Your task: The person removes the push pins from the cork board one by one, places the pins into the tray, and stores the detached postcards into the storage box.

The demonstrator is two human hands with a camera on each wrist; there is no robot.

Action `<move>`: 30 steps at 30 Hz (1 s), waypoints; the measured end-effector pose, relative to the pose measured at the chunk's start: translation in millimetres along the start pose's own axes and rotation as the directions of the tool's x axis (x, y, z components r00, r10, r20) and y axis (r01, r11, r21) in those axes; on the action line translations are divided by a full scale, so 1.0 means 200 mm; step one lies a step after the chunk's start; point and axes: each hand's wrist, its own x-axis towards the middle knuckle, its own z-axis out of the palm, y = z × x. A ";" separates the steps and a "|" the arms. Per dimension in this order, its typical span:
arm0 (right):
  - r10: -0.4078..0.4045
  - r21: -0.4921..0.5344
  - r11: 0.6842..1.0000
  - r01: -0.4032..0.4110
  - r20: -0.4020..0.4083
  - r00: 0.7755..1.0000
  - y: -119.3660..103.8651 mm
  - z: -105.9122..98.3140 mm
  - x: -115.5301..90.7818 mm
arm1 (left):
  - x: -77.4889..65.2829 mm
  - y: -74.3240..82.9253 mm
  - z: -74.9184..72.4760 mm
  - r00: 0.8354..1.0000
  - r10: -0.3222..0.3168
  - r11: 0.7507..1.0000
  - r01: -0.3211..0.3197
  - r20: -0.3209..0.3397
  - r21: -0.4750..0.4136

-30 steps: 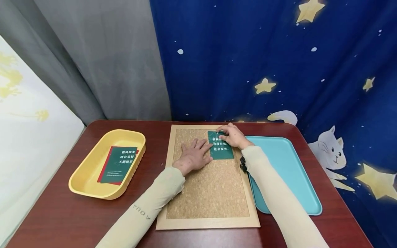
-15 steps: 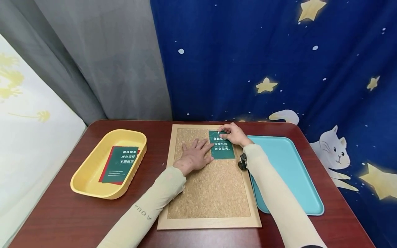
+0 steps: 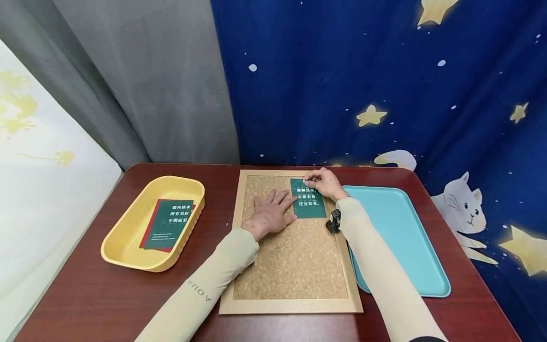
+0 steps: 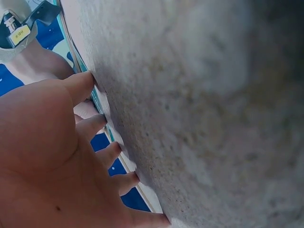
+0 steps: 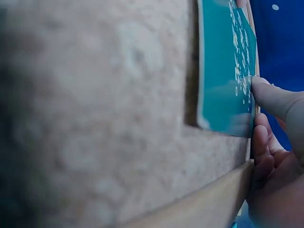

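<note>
A green card point(image 3: 311, 207) with white Chinese characters lies on the upper right of a wood-framed cork board point(image 3: 295, 266). My left hand point(image 3: 270, 214) rests on the cork with fingers spread, fingertips touching the card's left edge. In the left wrist view its fingertips press against the cork surface. At the card's top edge, the thumb and index finger of my right hand point(image 3: 325, 183) pinch a small white pushpin point(image 3: 304, 181), mostly hidden by the fingertips. The right wrist view shows the thumb over the card point(image 5: 223, 71) and the other fingers curled near the frame.
On the left stands a yellow basket point(image 3: 121, 232) holding a green card point(image 3: 164, 232) on top of red ones. A blue tray point(image 3: 397, 237) lies to the right, overlapped by my right forearm. The brown table point(image 3: 201, 313) ends before a star-patterned blue curtain point(image 3: 307, 95).
My right thumb and index finger have drawn closer together at the card's top edge. The left hand stays in place on the board. The head view has shifted slightly.
</note>
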 end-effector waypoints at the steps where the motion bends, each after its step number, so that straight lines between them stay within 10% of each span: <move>1: 0.002 0.002 1.000 -0.002 -0.004 1.000 0.00 0.00 0.00 | 0.00 0.00 0.00 1.000 0.001 1.000 -0.001 -0.001 0.000; 30: 0.001 0.113 0.994 -0.002 0.013 1.000 0.04 0.00 -0.01 | 0.00 0.00 -0.01 1.000 0.000 1.000 -0.001 0.014 0.015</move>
